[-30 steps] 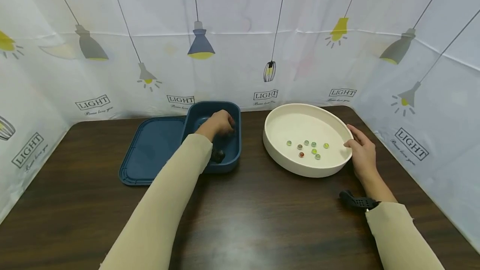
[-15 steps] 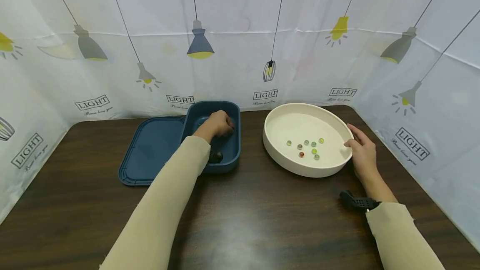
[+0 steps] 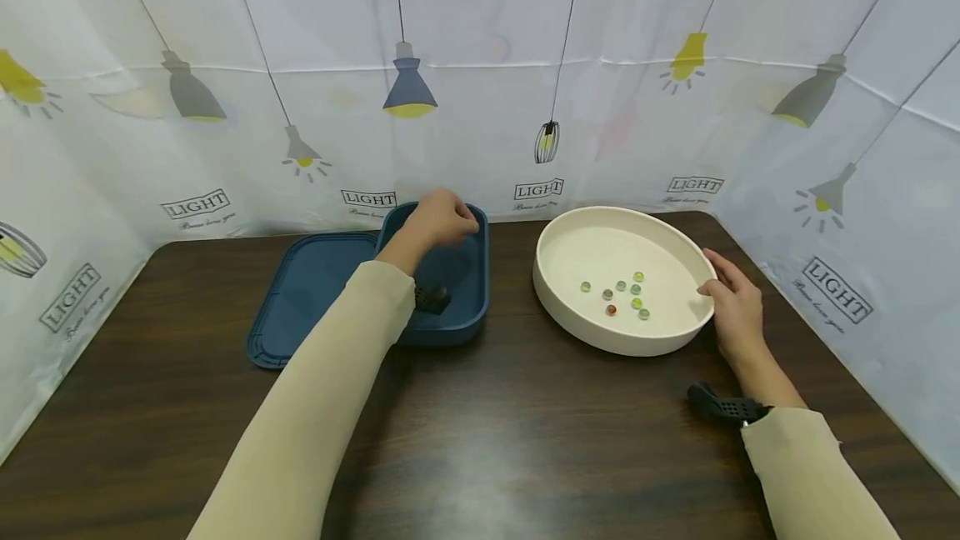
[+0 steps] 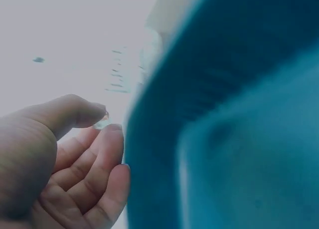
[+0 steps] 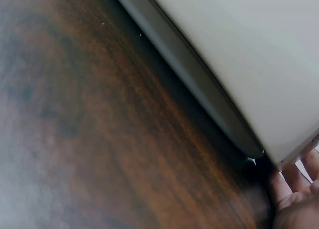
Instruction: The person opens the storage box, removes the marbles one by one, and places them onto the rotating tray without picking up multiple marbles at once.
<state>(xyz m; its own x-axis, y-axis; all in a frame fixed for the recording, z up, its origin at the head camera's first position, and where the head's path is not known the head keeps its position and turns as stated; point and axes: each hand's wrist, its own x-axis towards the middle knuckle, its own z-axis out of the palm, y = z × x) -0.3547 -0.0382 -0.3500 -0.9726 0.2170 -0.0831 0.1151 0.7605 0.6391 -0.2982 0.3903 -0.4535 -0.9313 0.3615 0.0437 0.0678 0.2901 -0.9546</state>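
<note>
My left hand (image 3: 441,220) is over the far part of a dark blue rectangular box (image 3: 468,319). In the left wrist view, its thumb and index finger pinch a clear glass marble (image 4: 102,122) beside the box's blurred wall. At the right, my right hand (image 3: 738,311) grips the rim of a round cream tray (image 3: 592,248), thumb on the inside and fingers outside. Several small glass marbles, mostly green and clear with a reddish marble (image 3: 611,310), lie loose on the tray's floor. The left forearm hides part of the box's inside.
A flat dark blue lid (image 3: 311,290) lies left of the box, partly behind the left sleeve. Everything stands on a dark wooden table (image 3: 480,432). A white curtain (image 3: 480,107) printed with lamps borders its back and sides.
My left hand has risen from inside the box toward its far rim. One yellow-green marble in the tray has rolled left and farther back. The right hand keeps its hold on the rim.
</note>
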